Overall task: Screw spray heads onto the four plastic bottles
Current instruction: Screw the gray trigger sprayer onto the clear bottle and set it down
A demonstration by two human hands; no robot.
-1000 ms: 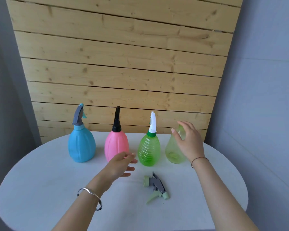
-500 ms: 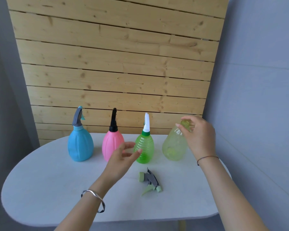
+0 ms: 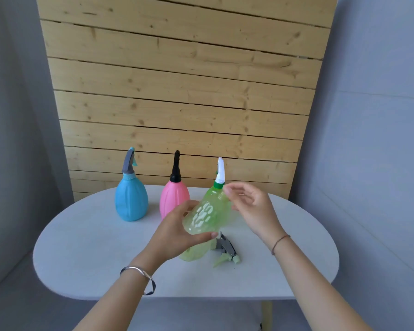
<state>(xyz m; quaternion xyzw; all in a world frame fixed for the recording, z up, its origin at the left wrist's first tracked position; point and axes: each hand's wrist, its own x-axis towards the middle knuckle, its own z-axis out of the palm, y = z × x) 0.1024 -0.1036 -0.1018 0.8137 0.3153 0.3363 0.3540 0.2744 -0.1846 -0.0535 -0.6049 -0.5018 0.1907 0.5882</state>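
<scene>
My left hand (image 3: 175,232) grips the body of the pale green bottle (image 3: 201,218), which has no head and is held tilted above the table, neck up and to the right. My right hand (image 3: 251,209) is at the neck, fingertips pinching it. Below the bottle a loose grey and pale green spray head (image 3: 226,252) lies on the white table (image 3: 93,235). Behind stand the blue bottle (image 3: 131,199), the pink bottle (image 3: 172,199) and a bright green bottle (image 3: 219,185), each with a spray head on; the held bottle hides most of the green one.
The oval table's front edge is close to me. A wooden plank wall (image 3: 177,103) rises right behind the row of bottles, with grey walls on both sides.
The pale green bottle left the table on the right, carried by my right hand to the middle, and tilted. My left hand rose and took hold of its body. The camera view dropped back.
</scene>
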